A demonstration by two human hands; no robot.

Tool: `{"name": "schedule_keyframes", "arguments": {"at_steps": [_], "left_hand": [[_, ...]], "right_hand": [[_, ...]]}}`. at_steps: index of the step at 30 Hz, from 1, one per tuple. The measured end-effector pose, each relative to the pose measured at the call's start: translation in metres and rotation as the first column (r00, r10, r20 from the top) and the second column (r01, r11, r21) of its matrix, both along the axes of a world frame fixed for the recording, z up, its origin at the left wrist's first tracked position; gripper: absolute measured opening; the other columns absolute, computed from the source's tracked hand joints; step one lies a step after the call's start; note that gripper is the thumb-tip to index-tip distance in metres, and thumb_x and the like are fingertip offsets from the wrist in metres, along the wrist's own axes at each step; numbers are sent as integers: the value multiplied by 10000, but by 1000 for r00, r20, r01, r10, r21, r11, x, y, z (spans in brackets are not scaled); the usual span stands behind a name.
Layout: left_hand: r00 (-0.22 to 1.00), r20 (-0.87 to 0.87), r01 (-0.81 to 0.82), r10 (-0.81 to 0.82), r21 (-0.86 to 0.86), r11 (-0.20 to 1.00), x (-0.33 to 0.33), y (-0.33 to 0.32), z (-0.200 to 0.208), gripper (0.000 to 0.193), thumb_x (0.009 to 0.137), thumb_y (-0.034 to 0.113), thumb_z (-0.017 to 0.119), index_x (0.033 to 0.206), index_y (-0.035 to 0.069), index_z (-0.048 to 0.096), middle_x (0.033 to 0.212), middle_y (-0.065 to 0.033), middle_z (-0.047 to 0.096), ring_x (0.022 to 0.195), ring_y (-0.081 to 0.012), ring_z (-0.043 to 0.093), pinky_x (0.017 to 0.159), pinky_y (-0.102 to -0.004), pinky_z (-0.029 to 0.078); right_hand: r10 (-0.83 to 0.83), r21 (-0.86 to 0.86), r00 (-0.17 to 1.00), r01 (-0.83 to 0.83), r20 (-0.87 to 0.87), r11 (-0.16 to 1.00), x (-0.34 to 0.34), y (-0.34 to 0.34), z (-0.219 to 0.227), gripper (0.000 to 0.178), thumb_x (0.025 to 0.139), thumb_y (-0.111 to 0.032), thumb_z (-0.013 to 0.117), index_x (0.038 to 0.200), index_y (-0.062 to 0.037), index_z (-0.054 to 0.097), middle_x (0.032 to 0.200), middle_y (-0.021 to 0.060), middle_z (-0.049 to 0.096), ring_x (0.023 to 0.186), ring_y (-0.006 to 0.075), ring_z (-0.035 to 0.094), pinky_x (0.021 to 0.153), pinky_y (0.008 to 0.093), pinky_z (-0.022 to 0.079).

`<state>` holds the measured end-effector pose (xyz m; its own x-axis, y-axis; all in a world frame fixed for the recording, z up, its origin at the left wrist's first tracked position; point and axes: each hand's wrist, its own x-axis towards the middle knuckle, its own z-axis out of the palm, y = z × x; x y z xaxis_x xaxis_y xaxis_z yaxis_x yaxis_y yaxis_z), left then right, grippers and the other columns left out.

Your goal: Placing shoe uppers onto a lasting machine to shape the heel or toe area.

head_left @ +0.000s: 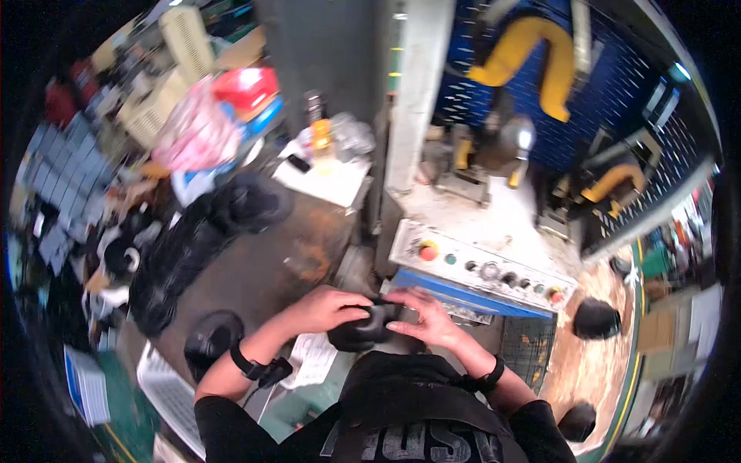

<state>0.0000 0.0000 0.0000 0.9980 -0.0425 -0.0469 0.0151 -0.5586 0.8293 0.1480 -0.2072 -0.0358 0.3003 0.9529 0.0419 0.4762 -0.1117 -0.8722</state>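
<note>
Close in front of my body I hold a rounded, smooth black piece (360, 330), shaped somewhat like a shoe upper; its exact kind does not show clearly. My left hand (330, 310) is closed on it from the left, fingers over its top. From the right, my right hand (426, 318) grips its other side between thumb and fingers. To the left, a brown-topped table (266, 262) bears a long row of similar black pieces (189, 247). Another rounded black piece (214, 339) sits at its near left corner.
Ahead to the right stands a machine with a knobbed control panel (486, 266) and curved yellow parts (540, 54). At the right, a wooden board (590, 363) carries several black pieces (596, 318). A white basket (166, 397) is at lower left; a bottle (321, 135) stands behind the table.
</note>
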Motion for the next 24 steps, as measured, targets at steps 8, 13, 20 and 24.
{"name": "schedule_keyframes", "arguments": {"at_steps": [8,13,20,24], "left_hand": [[720,642,237,-265,131,963,220,-61,133,406,847,291,610,1181,67,558,1187,-121,553,1132,-250,508,946,-336,397],[871,483,254,-88,-291,922,336,-52,187,553,946,467,361,1213,16,534,1141,-105,594,1114,-200,518,970,-312,379],[949,315,102,-23,-237,966,386,-51,148,510,971,410,339,1070,5,632,1117,-93,603,1073,-191,533,973,-293,362],[849,526,119,-54,-91,989,365,-46,142,459,979,342,349,1054,-17,626,1150,-113,576,1106,-208,510,983,-305,352]], "right_hand": [[-391,317,795,561,-464,764,156,-68,95,129,810,-105,654,894,-20,605,763,-43,554,706,55,495,659,213,427],[-183,496,677,672,-713,550,251,-18,172,163,868,-154,614,964,-22,604,835,0,627,702,68,564,656,216,463],[-80,311,506,640,-859,703,289,-21,105,316,914,-281,539,1111,-35,559,1012,48,629,892,138,594,806,279,467],[-12,67,125,604,-992,794,215,-58,55,452,933,-376,471,1230,-36,486,1184,56,572,1033,181,562,894,322,437]]}}
